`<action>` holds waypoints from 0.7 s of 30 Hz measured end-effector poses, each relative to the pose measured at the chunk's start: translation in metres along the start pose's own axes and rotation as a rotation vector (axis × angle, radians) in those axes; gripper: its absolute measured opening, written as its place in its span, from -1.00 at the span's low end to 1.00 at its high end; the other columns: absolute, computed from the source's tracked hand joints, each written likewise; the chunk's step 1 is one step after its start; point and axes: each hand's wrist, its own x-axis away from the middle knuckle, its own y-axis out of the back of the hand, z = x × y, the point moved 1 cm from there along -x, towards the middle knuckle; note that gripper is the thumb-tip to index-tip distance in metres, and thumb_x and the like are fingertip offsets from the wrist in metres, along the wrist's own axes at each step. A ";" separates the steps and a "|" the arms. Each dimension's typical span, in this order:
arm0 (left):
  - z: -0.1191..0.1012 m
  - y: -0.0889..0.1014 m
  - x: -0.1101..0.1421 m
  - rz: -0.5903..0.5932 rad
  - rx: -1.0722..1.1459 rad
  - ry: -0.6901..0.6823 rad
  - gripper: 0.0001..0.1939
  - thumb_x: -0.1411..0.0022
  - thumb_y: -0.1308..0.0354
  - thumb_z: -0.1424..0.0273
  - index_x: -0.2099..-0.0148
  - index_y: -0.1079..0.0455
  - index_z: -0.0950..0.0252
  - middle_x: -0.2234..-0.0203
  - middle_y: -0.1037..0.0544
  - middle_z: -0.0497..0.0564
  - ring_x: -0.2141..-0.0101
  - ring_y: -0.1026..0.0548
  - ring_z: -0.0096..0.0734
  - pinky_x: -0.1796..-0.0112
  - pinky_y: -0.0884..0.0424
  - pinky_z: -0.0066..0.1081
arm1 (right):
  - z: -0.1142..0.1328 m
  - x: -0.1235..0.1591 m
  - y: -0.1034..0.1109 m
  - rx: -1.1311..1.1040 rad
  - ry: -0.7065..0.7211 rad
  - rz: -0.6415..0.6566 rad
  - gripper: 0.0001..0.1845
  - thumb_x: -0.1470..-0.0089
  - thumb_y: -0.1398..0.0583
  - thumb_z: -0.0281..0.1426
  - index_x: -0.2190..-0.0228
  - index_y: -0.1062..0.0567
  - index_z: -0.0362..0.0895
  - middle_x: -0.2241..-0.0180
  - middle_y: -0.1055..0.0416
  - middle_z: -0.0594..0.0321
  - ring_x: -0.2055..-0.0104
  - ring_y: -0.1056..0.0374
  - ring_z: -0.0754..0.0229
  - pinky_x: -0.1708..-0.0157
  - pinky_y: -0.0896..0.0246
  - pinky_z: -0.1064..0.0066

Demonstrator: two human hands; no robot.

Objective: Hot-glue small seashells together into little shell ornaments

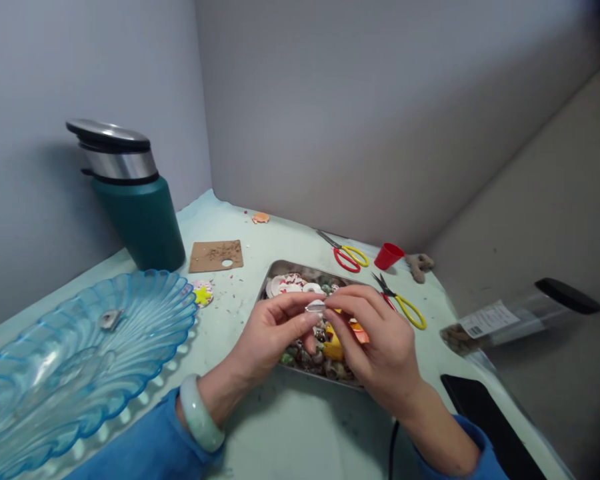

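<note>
Above a metal tray (320, 377), both hands meet at a small pale, shiny piece (315, 307) whose kind I cannot make out. My left hand (275, 327) pinches it between thumb and fingertips from the left. From the right, my right hand (375, 333) closes its thumb and fingers on the other end. Beneath the hands, the tray is filled with several small shells or stones, white round pieces (285, 285) and a yellow piece (333, 347). The hands hide part of the contents.
A blue scalloped dish (145, 347) lies left, before a green flask (140, 220). Behind are a brown card (205, 259), scissors (347, 257), more scissors (405, 307) and a red cup (387, 255). At right are a clear container (520, 320) and a black slab (485, 420).
</note>
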 end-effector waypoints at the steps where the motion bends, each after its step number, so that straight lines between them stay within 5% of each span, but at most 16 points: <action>1: 0.001 0.000 0.000 -0.005 -0.004 -0.004 -0.72 -0.10 -0.25 0.35 0.11 -0.49 0.32 0.62 -0.47 -0.09 0.61 -0.40 -0.56 0.48 -0.31 -0.51 | 0.000 0.000 0.000 0.011 0.005 0.001 -0.85 -0.10 -0.17 -0.54 0.25 -0.43 -0.11 0.26 -0.41 0.17 0.22 -0.36 0.18 0.22 -0.30 0.31; 12: 0.000 -0.001 -0.002 -0.050 -0.020 0.030 -0.70 -0.05 -0.29 0.33 0.13 -0.51 0.32 0.61 -0.47 -0.08 0.62 -0.41 -0.54 0.48 -0.34 -0.49 | -0.002 0.002 -0.004 0.146 0.083 -0.048 -0.87 -0.10 -0.17 -0.54 0.30 -0.47 -0.11 0.27 -0.43 0.16 0.27 -0.38 0.19 0.30 -0.31 0.36; 21: 0.000 0.002 0.001 0.036 -0.002 0.030 -0.67 -0.16 -0.19 0.30 0.03 -0.48 0.30 0.63 -0.52 -0.04 0.55 -0.45 -0.49 0.36 -0.34 -0.47 | -0.001 0.002 -0.001 0.136 0.085 -0.069 -0.85 -0.09 -0.17 -0.54 0.27 -0.46 -0.11 0.27 -0.45 0.16 0.27 -0.38 0.19 0.28 -0.31 0.34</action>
